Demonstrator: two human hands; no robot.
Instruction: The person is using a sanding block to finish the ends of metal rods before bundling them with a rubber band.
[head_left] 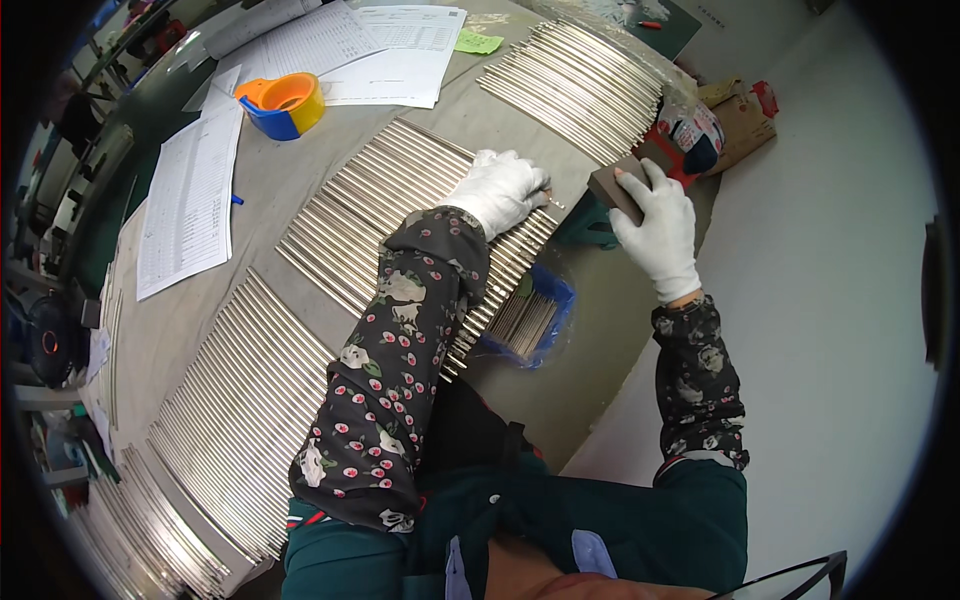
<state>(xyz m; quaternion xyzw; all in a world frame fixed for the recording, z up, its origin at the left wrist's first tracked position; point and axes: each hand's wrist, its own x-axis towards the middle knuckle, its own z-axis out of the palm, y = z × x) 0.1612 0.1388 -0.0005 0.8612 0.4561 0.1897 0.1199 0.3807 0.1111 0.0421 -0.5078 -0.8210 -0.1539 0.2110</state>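
Writing: printed sheets (400, 75) at 11 o'clock and a long list (190, 210) at 10 o'clock in your view; rows of print, too small to read. Green note (478, 42) at 12 o'clock, not legible.

Around: tape dispenser (290, 118) between 10 and 11 on the surface (265, 212); carton (750, 135) at 2; blue-lined bin (567, 305) below the surface's edge, near centre.

Your gloved left hand (500, 192) rests on the middle row of metal rods (370, 190), at 11; fingers bent, clamping on a rod cannot be told. Your flowered left sleeve (385, 380) blocks part of that row. Your right hand (662, 232) has its fingers clamped on a brown block (608, 188) at 2. More rod rows lie at 1 and 8.
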